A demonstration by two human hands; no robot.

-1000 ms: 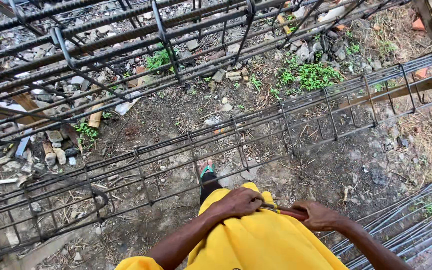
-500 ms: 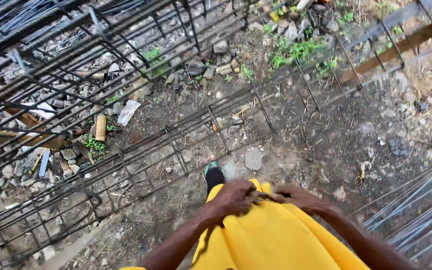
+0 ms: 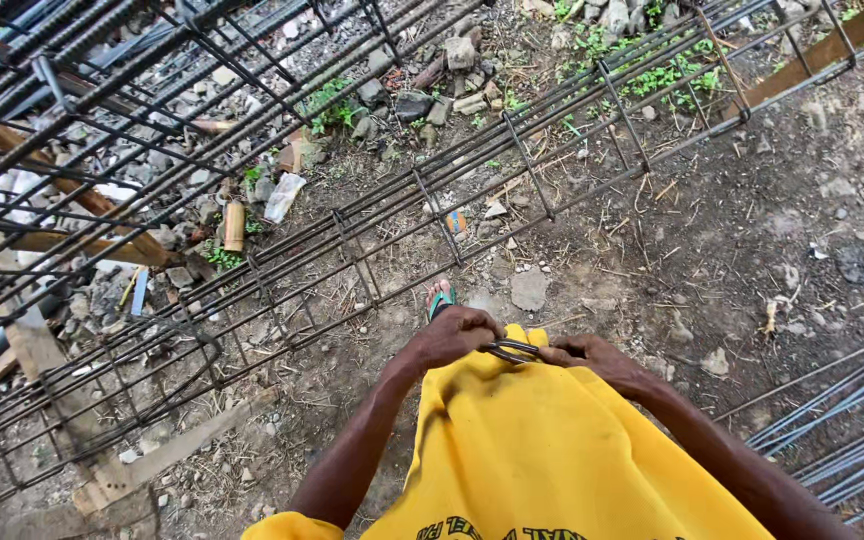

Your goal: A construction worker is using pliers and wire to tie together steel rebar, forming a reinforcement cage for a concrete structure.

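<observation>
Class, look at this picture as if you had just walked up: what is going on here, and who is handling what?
A person in a yellow shirt stands on bare, stony ground, looking down at their own hands. Both the left hand and the right hand grip a small dark loop of wire held in front of the body. Just ahead, a long cage of steel reinforcing bars lies across the dirt, with more bars to the right. One foot in a green sandal shows beside the cage.

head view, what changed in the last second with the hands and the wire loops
The view swung left along the rebar cage. Both hands, left hand and right hand, stayed together at the yellow shirt, gripping the thin wire loops. The sandalled foot stays by the cage.
</observation>
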